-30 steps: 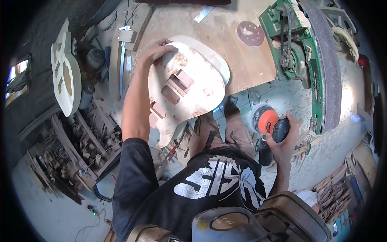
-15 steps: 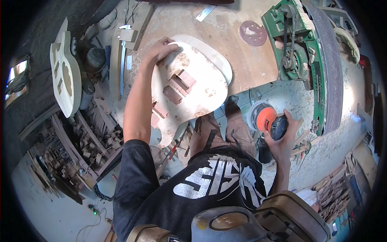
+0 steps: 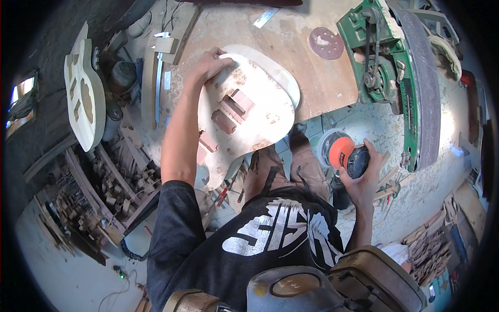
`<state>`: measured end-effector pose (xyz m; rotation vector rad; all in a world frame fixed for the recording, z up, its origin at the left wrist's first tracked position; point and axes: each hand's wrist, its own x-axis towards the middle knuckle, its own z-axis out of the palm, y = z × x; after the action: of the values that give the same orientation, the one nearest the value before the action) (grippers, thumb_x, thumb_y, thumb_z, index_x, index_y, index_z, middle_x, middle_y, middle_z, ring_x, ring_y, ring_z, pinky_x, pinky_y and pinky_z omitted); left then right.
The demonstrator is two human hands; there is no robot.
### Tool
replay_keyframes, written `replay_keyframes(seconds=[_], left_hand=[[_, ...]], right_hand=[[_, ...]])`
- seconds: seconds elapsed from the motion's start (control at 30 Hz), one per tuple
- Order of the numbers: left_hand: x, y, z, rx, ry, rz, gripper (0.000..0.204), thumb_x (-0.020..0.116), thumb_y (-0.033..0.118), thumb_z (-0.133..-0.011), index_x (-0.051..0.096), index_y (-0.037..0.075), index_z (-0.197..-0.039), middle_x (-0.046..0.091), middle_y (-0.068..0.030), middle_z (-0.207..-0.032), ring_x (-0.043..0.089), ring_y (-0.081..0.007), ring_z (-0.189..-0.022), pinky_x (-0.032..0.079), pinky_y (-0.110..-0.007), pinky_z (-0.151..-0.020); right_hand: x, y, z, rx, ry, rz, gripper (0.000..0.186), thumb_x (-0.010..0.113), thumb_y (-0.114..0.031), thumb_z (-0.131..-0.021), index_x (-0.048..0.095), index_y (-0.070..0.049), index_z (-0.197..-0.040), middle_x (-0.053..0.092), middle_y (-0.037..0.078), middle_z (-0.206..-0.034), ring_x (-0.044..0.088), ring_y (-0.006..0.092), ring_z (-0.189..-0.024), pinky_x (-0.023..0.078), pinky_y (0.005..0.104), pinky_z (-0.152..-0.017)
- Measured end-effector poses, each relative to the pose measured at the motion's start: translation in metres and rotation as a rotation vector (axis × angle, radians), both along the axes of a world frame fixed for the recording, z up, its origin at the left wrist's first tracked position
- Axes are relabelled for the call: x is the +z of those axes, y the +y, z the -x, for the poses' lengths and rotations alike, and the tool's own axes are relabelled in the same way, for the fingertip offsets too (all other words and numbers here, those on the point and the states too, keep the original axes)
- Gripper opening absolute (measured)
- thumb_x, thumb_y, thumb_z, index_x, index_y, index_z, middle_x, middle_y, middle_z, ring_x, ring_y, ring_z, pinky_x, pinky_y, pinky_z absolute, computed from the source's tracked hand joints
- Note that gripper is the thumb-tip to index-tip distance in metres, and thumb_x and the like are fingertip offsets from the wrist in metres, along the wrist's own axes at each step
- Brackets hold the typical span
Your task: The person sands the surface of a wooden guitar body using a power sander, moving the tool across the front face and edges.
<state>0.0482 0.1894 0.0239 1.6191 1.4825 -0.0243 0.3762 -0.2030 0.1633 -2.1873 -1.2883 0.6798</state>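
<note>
My left hand (image 3: 214, 63) grips the upper left edge of a pale electric guitar body (image 3: 267, 106), with the thumb on its face. The body is tilted over the front edge of the workbench and has brown speckled patches and reddish-brown routed cavities. Behind it, a second pale rounded piece (image 3: 289, 80) shows only along its rim. Off to the right, away from the wood, my right hand (image 3: 362, 182) is wrapped round the black end of an orange and black orbital sander (image 3: 341, 151). The sander is held on its side, its round pad facing left toward the guitar body.
On the workbench (image 3: 317, 78) lie a perforated sanding disc (image 3: 326, 42), a steel strip (image 3: 266, 17) and a caliper (image 3: 158, 78). A green belt sander (image 3: 382, 62) stands at right. Another guitar body (image 3: 83, 93) hangs at left above a rack of wood offcuts (image 3: 112, 182).
The guitar body and my left hand have shifted very slightly to the right. My right hand still holds the sander in almost the same place.
</note>
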Motion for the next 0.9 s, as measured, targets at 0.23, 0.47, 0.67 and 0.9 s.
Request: replay_keyframes(seconds=[0.23,0.47,0.67,0.9], left_hand=[[-0.008,-0.005,0.000,0.139,-0.023,0.018,0.062,0.085,0.046,-0.073,0.071,0.003,-0.114,0.075,-0.0148,-0.101,0.070,-0.0223,-0.087,0.056,-0.037,-0.077],[0.008,-0.011,-0.012,0.125,0.030,0.008,0.063,0.082,0.054,-0.078,0.073,0.002,-0.112,0.077,-0.0176,-0.097,0.072,-0.0254,-0.085,0.057,-0.039,-0.078],[-0.023,-0.030,-0.007,0.047,0.156,-0.371,0.071,0.068,0.066,-0.090,0.074,0.003,-0.121,0.074,-0.0249,-0.114,0.071,-0.0394,-0.108,0.054,-0.049,-0.095],[-0.019,-0.048,-0.018,0.084,0.214,-0.634,0.053,0.048,0.050,-0.106,0.073,0.006,-0.122,0.069,-0.0244,-0.119,0.063,-0.0455,-0.115,0.048,-0.055,-0.100]], right_hand=[[-0.001,-0.003,0.001,0.000,0.003,-0.022,0.090,0.083,0.000,-0.067,0.049,-0.006,-0.150,0.053,0.016,-0.118,0.060,0.0348,-0.109,0.051,0.0451,-0.094],[0.002,-0.006,0.006,0.011,0.014,-0.050,0.090,0.085,-0.003,-0.068,0.051,-0.009,-0.151,0.053,0.015,-0.115,0.060,0.0339,-0.106,0.051,0.0435,-0.093],[0.011,0.018,0.010,0.130,-0.038,-0.047,0.085,0.085,-0.007,-0.071,0.055,-0.018,-0.150,0.053,0.013,-0.110,0.065,0.0342,-0.099,0.055,0.0424,-0.084],[0.003,0.060,0.027,0.288,-0.053,-0.141,0.080,0.083,-0.008,-0.071,0.058,-0.018,-0.146,0.054,0.013,-0.110,0.070,0.0340,-0.087,0.058,0.0435,-0.073]])
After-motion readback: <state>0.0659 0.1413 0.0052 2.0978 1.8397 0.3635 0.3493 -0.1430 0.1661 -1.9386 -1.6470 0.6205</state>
